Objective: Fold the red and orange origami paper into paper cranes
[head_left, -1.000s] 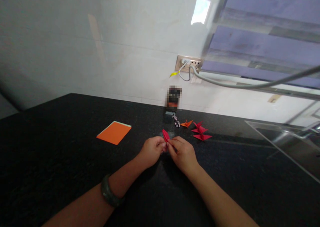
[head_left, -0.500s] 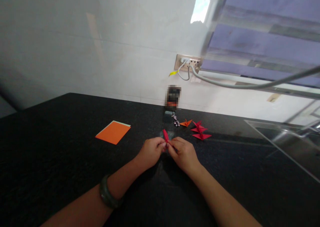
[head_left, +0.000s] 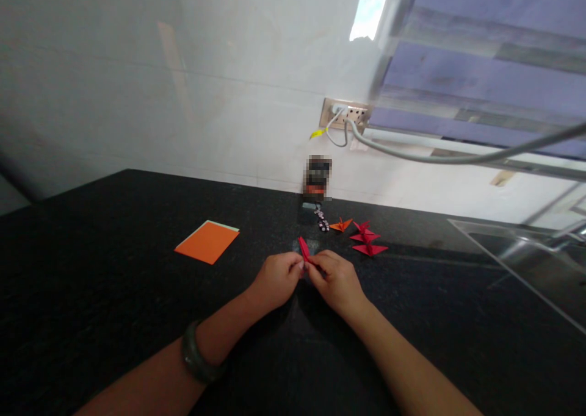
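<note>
My left hand [head_left: 276, 279] and my right hand [head_left: 337, 280] meet over the black counter [head_left: 91, 294], fingers pinched together on a small red folded paper [head_left: 303, 248]. A pointed tip of the paper sticks up between the fingertips; the rest is hidden by my fingers. A dark bangle sits on my left wrist [head_left: 196, 358].
A stack of orange paper sheets [head_left: 208, 242] lies to the left. Beyond my hands lie an orange folded figure [head_left: 341, 224] and two red ones [head_left: 366, 239]. A small blurred dark object [head_left: 317, 177] stands by the wall. A sink [head_left: 526, 251] is at the right; cables hang from a wall socket [head_left: 345, 115].
</note>
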Demonstrator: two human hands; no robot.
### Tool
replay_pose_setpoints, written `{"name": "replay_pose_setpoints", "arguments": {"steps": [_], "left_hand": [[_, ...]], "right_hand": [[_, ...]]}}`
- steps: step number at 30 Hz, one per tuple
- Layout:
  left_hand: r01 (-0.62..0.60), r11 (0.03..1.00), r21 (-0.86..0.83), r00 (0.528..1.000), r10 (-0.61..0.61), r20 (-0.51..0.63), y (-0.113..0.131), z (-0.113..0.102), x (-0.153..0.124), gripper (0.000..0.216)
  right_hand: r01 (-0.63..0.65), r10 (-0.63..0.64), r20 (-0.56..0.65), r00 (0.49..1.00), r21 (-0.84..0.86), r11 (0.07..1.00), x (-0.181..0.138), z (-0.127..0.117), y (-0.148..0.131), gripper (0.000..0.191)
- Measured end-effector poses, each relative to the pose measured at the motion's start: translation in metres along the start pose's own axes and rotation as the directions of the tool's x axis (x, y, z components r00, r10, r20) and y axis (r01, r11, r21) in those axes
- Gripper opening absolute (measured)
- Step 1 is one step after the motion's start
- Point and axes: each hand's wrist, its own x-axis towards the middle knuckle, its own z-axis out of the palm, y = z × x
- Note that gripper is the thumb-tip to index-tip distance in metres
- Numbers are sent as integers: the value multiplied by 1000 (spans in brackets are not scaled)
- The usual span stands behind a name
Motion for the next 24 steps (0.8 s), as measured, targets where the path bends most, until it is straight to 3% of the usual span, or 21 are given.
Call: {"name": "replay_pose_setpoints", "arguments": {"steps": [18, 24], "left_hand": [[-61, 994, 85, 998, 62, -8, 8, -1, -1, 24], [-1, 1000, -22, 999, 1, -38, 6, 1, -2, 24]], "right_hand": [[-40, 38, -41, 998, -32, 999, 2, 1, -3, 14], [1, -4, -72, 997, -42, 999, 2, 0, -4, 16]]}}
